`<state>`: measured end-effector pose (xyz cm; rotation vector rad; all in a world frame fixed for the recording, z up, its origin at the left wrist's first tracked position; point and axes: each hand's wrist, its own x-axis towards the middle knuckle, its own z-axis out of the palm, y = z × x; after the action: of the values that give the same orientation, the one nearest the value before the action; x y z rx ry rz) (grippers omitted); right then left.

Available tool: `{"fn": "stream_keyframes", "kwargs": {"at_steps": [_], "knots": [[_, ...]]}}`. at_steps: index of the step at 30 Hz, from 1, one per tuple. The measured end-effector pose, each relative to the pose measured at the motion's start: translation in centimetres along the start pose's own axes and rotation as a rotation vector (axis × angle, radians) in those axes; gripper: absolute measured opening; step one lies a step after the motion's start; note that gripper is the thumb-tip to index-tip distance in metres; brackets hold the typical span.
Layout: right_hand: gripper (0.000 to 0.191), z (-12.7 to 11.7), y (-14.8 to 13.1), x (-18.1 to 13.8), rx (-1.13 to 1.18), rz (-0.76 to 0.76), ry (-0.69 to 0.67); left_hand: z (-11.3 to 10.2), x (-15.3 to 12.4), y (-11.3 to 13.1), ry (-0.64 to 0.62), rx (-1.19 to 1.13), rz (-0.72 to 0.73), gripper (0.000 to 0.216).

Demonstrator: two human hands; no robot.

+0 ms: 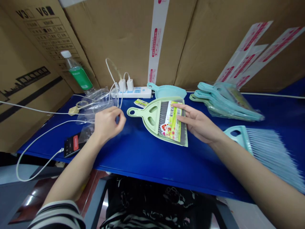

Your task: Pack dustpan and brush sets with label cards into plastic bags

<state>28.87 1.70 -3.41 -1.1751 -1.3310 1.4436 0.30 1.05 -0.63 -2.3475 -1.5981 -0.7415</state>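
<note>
A light green dustpan with a small brush nested in it is in front of me, its looped handle pointing left. A yellow and white printed card lies across the bristles. My right hand grips this set at its right side, fingers over the card. To the left, my left hand is closed, thumb and forefinger curled together; whatever it may hold is hidden. A crumpled clear plastic bag lies behind it. A small yellow tag rests behind the green handle.
Blue dustpans in wrapping lie at back right, and a blue brush below my right forearm. Another blue dustpan sits near a power strip. A bottle, phone and white cables occupy the left. Cardboard walls the back.
</note>
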Motion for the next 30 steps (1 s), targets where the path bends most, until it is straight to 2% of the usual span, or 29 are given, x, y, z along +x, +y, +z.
{"fn": "stream_keyframes", "kwargs": {"at_steps": [5, 10, 14, 19, 23, 26, 30], "knots": [[0.052, -0.4, 0.0, 0.2, -0.033, -0.061, 0.002, 0.9, -0.6, 1.2, -0.225, -0.258, 0.196, 0.031], [0.048, -0.8, -0.5, 0.2, -0.035, -0.094, 0.067, 1.2, -0.9, 1.7, -0.442, -0.483, 0.399, 0.031], [0.047, -0.9, -0.9, 0.1, -0.028, -0.09, 0.099, 1.0, -1.0, 1.9, -0.557, -0.601, 0.5, 0.029], [0.049, -1.0, -0.6, 0.1, -0.061, -0.125, 0.078, 0.8, -1.1, 2.3, -0.649, -0.736, 0.551, 0.028], [0.048, -1.1, -0.3, 0.3, -0.081, -0.129, 0.061, 0.8, -0.9, 2.2, -0.699, -0.805, 0.57, 0.038], [0.049, -1.0, -0.5, 0.2, -0.09, -0.11, 0.069, 0.7, -0.7, 1.9, -0.663, -0.745, 0.58, 0.048], [0.058, -0.5, -2.0, -0.4, -0.038, 0.027, 0.103, 0.6, -0.5, 1.6, -0.615, -0.607, 0.598, 0.049]]}}
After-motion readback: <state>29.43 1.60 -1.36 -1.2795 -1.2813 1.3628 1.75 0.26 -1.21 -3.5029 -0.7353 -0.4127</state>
